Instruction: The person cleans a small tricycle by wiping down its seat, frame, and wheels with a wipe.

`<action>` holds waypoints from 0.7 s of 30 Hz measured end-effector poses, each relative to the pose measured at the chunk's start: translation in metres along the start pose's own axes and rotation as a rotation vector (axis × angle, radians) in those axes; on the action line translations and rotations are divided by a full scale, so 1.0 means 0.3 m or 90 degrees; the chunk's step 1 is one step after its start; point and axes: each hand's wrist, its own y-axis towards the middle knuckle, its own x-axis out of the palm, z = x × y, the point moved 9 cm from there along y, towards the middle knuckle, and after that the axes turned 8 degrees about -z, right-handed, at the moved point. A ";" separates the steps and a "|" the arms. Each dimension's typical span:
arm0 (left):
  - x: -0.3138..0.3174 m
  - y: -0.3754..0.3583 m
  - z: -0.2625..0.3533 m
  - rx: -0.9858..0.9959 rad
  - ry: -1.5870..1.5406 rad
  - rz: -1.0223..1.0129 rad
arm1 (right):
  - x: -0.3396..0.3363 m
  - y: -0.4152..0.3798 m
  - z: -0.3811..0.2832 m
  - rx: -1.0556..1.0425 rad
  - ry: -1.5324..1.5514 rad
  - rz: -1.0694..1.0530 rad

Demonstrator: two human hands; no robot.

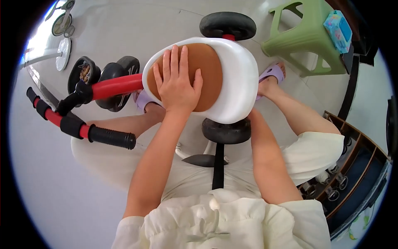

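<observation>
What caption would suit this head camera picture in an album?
Left hand flat on a red tricycle's brown seat, green stool nearby.

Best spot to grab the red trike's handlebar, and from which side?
Probably the near black grip of the handlebar: a free, ribbed bar end, open from above. The left hand lies flat on the brown seat; the right hand is hidden under it.

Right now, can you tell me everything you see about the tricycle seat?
The tricycle seat is a rounded white shell, plastic by the look of it, with a raised back edge and a brown pad set in the middle. It sits at the end of the red frame bar, above a black rear wheel. The left hand lies flat on the brown pad, fingers spread. The right forearm runs up under the seat's edge, and the right hand is hidden beneath it.
</observation>
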 end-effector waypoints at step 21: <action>-0.009 -0.016 -0.029 -0.020 -0.064 0.045 | 0.205 -0.332 -0.575 -0.409 -0.644 0.281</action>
